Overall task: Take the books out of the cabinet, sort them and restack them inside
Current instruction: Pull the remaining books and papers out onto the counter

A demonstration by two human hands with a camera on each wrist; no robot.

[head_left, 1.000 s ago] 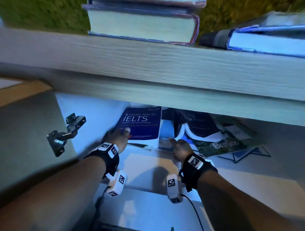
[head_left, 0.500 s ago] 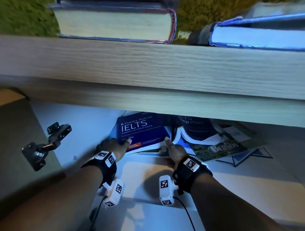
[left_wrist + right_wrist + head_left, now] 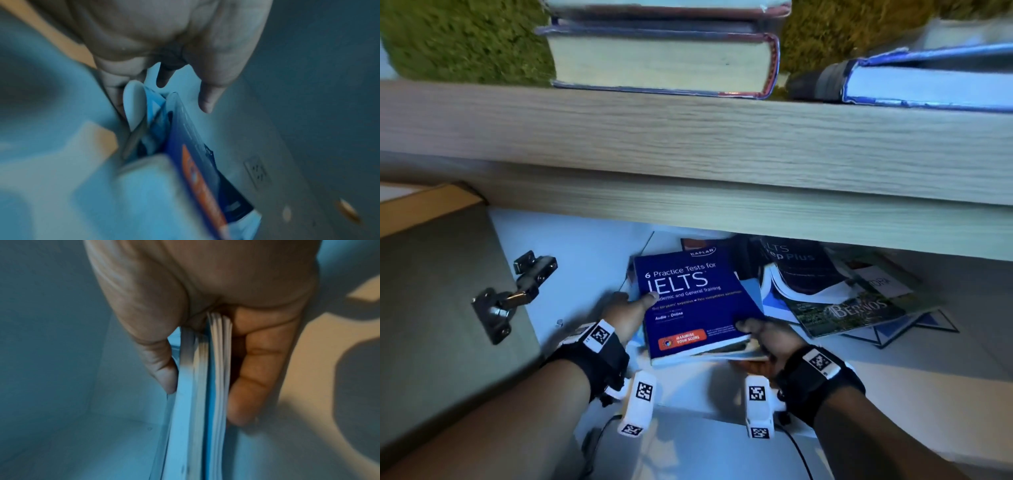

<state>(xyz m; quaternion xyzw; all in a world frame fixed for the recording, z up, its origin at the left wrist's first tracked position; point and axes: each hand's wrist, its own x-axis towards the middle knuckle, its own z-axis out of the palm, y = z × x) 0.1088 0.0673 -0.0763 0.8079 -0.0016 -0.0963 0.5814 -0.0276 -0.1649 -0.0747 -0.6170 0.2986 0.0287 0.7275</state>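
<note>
A small stack topped by the blue IELTS practice-tests book is gripped at both sides inside the open cabinet, just under its wood-grain top panel. The left hand is curled round the stack's left edge with the thumb laid on the cover; in the left wrist view the book edge is seen between thumb and fingers. The right hand is clamped on the near right corner, thumb on top and fingers underneath, with several thin volumes pinched below the blue cover. The stack is held tilted, its near edge clear of the cabinet floor, so removal is judged to be under way but not complete. Further books are left inside to the right: a dark IELTS Prep Plus book, a green magazine lettered BERNOS and thinner items beneath them, lying fanned and overlapping. On top of the cabinet, 2 thick books and a blue-covered book are seen; whether these were taken out of the cabinet cannot be told. Sorting and restacking appear not yet begun. The open door's hinge is visible at the left.
</note>
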